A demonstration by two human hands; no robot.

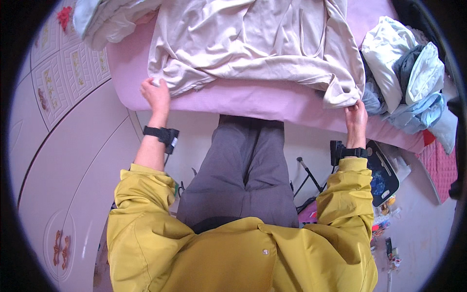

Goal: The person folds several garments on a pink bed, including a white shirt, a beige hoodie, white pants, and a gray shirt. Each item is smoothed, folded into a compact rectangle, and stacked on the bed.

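A pale beige cloth garment (233,40) lies spread and wrinkled over a pink padded surface (255,98). Its near edge is turned up in a band, and its far end runs out of the picture. My left hand (157,95) grips the garment's near left corner, the fingers curled over the cloth. At the near right corner, my right hand (355,116) pinches the bunched edge between thumb and fingers. Both hands are at the front of the pink surface, about as far apart as the garment is wide.
Crumpled white, dark and light blue clothes (405,76) are heaped on the right. More pale clothes (113,22) lie at the far left. White cabinets with moulded doors (69,175) line the left side. A dark board-like object (381,175) and small items stand low at right.
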